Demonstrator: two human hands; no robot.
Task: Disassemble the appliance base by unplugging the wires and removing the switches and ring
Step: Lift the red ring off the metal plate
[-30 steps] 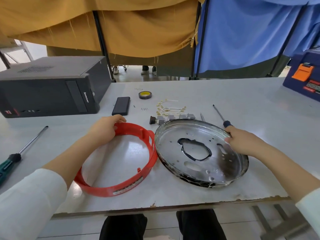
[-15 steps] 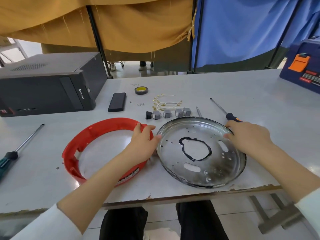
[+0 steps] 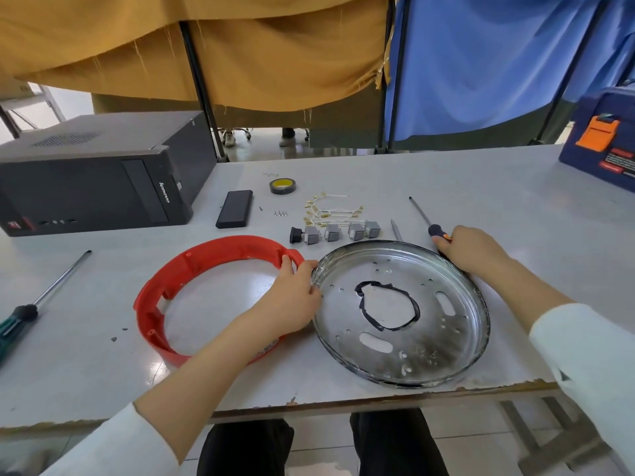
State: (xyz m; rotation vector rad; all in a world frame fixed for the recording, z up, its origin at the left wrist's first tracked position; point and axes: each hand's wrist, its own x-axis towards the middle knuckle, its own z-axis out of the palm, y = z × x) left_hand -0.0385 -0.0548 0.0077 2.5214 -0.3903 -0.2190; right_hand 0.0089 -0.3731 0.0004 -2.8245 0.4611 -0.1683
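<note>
Since red ring lies freed on desk just left of metal base plate, disassembly looks finished; left hand fingers curl on plate's left rim, right hand fingers over far-right rim, likely steadying; switches, wires parked behind.

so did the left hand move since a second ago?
Yes. The left hand left the red ring's far-left rim and crossed right to the metal plate's left edge.

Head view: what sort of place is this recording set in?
Probably a workshop or training bench: a worn table with screwdrivers, a desktop computer case, tape roll, and fabric curtain partitions behind.
</note>
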